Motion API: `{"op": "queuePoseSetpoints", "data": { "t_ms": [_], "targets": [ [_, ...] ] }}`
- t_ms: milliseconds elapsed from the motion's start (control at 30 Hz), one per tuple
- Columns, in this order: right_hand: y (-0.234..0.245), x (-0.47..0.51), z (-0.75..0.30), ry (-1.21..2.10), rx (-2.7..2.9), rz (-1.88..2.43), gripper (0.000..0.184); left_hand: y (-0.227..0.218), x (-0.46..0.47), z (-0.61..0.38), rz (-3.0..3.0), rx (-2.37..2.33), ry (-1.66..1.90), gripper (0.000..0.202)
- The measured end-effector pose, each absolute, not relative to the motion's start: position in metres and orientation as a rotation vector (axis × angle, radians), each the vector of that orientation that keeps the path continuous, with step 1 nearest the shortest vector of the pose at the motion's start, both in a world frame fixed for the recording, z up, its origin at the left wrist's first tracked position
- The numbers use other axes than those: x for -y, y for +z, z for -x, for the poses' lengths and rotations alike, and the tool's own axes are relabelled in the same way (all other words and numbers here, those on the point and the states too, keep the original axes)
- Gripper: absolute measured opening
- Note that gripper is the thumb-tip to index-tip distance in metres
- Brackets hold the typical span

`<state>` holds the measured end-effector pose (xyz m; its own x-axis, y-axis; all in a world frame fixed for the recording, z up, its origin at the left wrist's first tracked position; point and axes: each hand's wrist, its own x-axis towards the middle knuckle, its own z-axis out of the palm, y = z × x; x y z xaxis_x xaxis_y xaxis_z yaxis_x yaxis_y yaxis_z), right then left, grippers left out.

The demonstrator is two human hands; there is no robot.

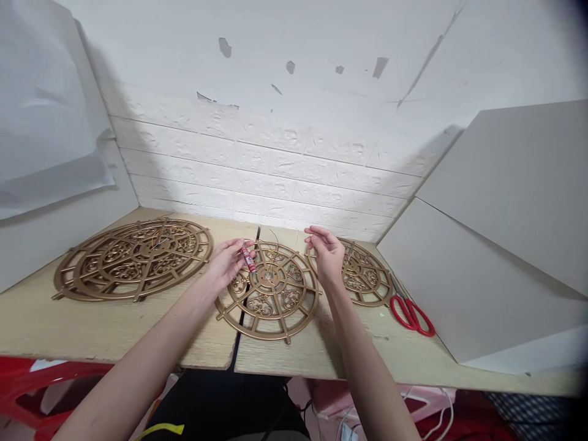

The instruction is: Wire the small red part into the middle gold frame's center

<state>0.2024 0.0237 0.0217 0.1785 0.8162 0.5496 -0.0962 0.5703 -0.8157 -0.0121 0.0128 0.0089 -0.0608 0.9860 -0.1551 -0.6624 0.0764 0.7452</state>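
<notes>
My left hand [228, 262] is closed around a small red tube [248, 260] with a pale printed pattern, tilted over the middle gold disc. That openwork disc [280, 331], with scroll ornaments and a ring at its centre, lies flat on the table, and thin wires [272, 251] rise from its middle. Above its right edge, my right hand [327, 252] is raised with thumb and fingers pinched together. Anything between those fingertips is too fine to make out. A further gold disc [367, 288] lies partly behind my right hand.
Several similar gold discs [133, 260] are stacked at the left. Red-handled scissors [412, 314] lie at the right, beside a white panel [496, 294]. A dark gap splits the wooden table [193, 340]. A white brick-pattern wall [275, 165] stands behind.
</notes>
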Motion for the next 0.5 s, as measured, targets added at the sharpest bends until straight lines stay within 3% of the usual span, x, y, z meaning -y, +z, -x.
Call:
{"op": "queuePoseSetpoints", "data": {
  "t_ms": [200,367,500],
  "targets": [
    [0.019,-0.018,-0.194,0.467,1.886,0.774,0.019,0.005,-0.014,0.012,-0.524,-0.764,1.466,0.007],
    [0.010,-0.015,-0.180,0.444,1.994,0.747,0.030,0.001,-0.012,0.007,-0.579,-0.749,1.451,0.006],
    [0.008,-0.014,-0.176,0.450,1.982,0.723,0.016,0.003,-0.006,0.002,-0.677,-0.795,1.424,0.012]
  ]
}}
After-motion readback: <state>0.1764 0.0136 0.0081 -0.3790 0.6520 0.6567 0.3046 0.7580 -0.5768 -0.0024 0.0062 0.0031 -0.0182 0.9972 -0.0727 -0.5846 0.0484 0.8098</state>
